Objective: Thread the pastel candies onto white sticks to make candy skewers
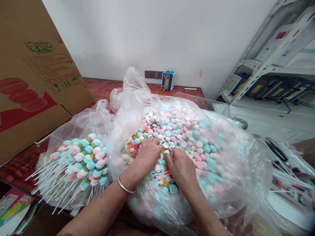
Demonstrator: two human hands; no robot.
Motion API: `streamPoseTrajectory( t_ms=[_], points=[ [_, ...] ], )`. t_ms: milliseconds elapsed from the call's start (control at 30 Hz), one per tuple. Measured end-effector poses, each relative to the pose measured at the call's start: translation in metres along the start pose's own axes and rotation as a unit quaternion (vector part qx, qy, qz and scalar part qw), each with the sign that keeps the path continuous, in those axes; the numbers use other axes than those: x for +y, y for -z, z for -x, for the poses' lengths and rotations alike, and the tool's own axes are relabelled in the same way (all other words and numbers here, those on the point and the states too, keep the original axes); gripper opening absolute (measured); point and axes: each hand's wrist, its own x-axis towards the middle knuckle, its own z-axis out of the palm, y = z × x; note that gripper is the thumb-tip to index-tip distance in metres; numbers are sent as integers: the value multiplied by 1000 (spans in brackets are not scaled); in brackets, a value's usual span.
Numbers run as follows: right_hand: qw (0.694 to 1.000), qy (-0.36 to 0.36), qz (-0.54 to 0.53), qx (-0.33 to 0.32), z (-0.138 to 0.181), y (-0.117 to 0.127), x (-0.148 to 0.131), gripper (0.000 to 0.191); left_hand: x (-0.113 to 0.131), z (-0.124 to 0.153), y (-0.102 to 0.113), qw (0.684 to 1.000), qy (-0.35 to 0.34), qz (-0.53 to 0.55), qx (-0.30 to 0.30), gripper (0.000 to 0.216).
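My left hand (148,153) reaches into a large clear plastic bag (123,131) full of loose pastel marshmallows (200,155) in pink, blue and white. Its fingers are bent together among the sweets; whatever they pinch is hidden. Close beside it, my right hand (182,165) has its thumb and fingers closed, with a thin white stick (162,173) showing at it. Small orange, red and green ring-shaped sweets (134,149) lie in the same bag, left of my hands. To the left, a second plastic bag (52,139) holds many finished-looking marshmallow skewers (86,157) on white sticks.
A big cardboard box (36,65) stands on the left of the red-brown table (98,87). At the wall sits a small blue box-shaped device (168,81) near power sockets (154,74). White metal shelving (261,68) and a pair of black-handled scissors (277,149) are on the right.
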Motion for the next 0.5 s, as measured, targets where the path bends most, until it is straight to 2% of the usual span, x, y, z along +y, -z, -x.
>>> streamPoseTrajectory(
  t_ms=[200, 300, 367, 433, 500],
  points=[
    [998, 12, -61, -9, 6, -7, 10, 13, 0, 2, 0, 1000, 13, -6, 12, 14],
    [992, 17, -122, 7, 15, -3, 19, 13, -2, 3, 2, 988, 49, 126, 69, 16],
    [982, 15, -188, 5, 20, 1, 22, 15, -2, 4, 7, 945, 103, 301, 78, 14],
    [952, 5, -306, -12, 24, 6, 20, 18, 0, 6, 13, 858, 168, 485, 32, 24],
    [905, -6, -424, -28, 27, 12, 14, 21, 3, 8, 16, 765, 217, 606, -24, 36]
  ],
)
